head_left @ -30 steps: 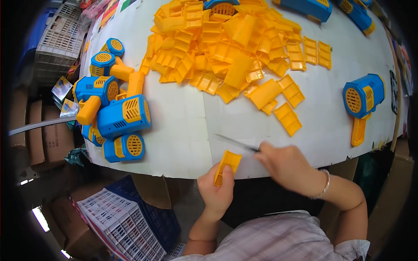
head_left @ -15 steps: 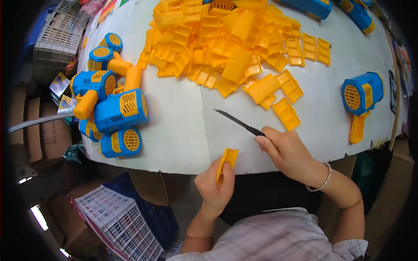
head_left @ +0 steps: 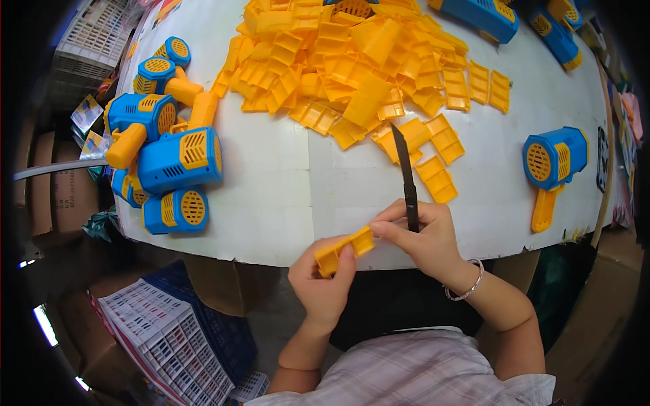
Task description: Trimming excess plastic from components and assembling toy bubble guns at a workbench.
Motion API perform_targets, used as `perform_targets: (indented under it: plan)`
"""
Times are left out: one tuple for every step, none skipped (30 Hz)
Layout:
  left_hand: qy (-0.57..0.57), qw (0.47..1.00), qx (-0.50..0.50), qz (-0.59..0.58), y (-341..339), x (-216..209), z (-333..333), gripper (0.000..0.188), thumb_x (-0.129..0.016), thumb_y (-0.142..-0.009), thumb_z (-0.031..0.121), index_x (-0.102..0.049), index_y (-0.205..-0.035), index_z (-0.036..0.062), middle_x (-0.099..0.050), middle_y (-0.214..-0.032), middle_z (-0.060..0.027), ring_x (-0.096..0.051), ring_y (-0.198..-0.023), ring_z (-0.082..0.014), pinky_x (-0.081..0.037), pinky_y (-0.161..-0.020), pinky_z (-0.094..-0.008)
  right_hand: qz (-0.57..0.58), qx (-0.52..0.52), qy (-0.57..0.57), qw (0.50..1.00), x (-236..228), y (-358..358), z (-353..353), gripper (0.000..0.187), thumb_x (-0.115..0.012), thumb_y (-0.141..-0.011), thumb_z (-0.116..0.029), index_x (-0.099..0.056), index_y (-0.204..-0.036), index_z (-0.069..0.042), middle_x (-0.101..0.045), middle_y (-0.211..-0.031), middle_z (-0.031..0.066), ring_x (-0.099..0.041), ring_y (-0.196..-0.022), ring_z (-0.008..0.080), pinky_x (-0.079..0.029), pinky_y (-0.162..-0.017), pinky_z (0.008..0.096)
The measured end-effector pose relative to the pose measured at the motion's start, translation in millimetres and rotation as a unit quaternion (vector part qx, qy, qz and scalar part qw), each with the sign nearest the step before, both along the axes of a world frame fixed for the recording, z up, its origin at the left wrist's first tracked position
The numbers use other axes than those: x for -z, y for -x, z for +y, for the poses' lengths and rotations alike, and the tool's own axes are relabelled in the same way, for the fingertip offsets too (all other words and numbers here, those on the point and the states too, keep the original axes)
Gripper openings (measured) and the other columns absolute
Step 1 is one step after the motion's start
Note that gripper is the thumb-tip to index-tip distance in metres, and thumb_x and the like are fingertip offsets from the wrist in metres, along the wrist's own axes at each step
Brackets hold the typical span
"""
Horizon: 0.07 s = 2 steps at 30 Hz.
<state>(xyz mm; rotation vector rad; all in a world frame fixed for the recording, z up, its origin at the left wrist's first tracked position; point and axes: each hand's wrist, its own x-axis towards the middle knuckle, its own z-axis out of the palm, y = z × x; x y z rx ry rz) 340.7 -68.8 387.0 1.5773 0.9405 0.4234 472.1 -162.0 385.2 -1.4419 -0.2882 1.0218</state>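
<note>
My left hand (head_left: 321,281) is closed on a small yellow plastic cover (head_left: 345,252) with ribs across its hollow side, held tilted at the table's near edge. In my right hand (head_left: 423,237) is a black craft knife (head_left: 408,183), its blade pointing up and away from me. The right thumb and index finger meet the cover's right end; whether they pinch it or only touch it I cannot tell. Beyond the knife lie loose yellow covers (head_left: 436,179), in front of a large heap of the same covers (head_left: 338,74).
Blue and yellow toy blowers (head_left: 179,159) with grilles crowd the table's left side. Another blower (head_left: 555,162) lies at the right, and more (head_left: 481,19) at the far right. A white plastic crate (head_left: 162,331) stands below the table at the left. The white table (head_left: 271,203) has a curved-looking near edge.
The right hand has come left to the yellow cover, and the knife has swung from pointing left to pointing up. The left hand has turned the cover from upright to slanting, ribs showing.
</note>
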Motion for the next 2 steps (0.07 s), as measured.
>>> perform_targets:
  plan:
    - [0.066,0.996,-0.017,-0.056,-0.2,3.3,2.5,0.013,-0.06,-0.079,0.003,-0.063,-0.092,0.0004,-0.059,-0.071,-0.0061,-0.053,-0.059,-0.0071,-0.041,-0.055,-0.0163,0.016,-0.011,0.016,1.0,0.8,-1.1,-2.7,0.01,-0.066,-0.078,-0.008,-0.065,-0.083,0.001,-0.064,-0.081,0.0088,-0.06,-0.073,0.0104,-0.048,-0.066,0.0204]
    - [0.128,0.985,-0.034,-0.112,-0.1,5.0,7.1,0.015,-0.061,-0.079,0.005,-0.062,-0.094,0.0016,-0.06,-0.076,-0.0076,-0.054,-0.061,-0.0078,-0.04,-0.057,-0.015,0.033,-0.023,0.03,0.999,3.0,-2.6,-5.4,0.01,-0.066,-0.079,-0.009,-0.065,-0.084,0.0,-0.064,-0.081,0.0093,-0.061,-0.075,0.0111,-0.048,-0.067,0.0201]
